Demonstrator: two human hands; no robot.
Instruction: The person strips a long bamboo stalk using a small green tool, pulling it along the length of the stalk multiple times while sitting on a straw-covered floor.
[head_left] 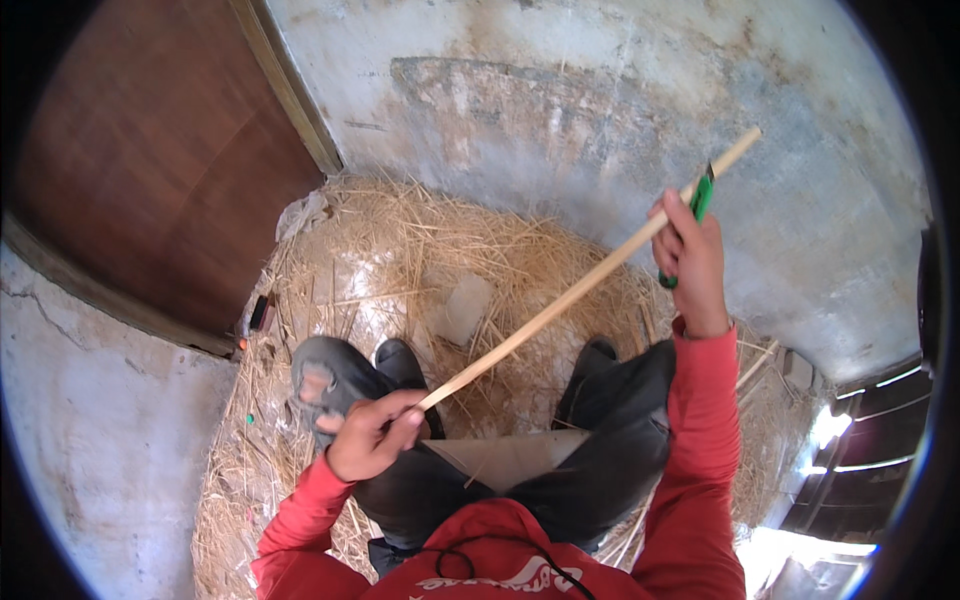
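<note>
A long pale wooden stick (560, 303) slants across my lap, its far end up to the right in front of the wall. My left hand (375, 436) pinches the near, lower end of it between thumb and fingers, above my left knee. Higher up at the right, my right hand (690, 250) is closed round a green utility knife (702, 197). The knife's dark blade lies against the stick close to its far end, and my right thumb rests beside the stick there. Part of the knife's handle is hidden inside my fist.
Loose straw and wood shavings (440, 225) cover the floor, with a flat pale block (465, 308) between my feet. Ahead rises a stained plaster wall (540, 110); a brown door (180, 160) is at the left. A small dark object (262, 312) lies near the door.
</note>
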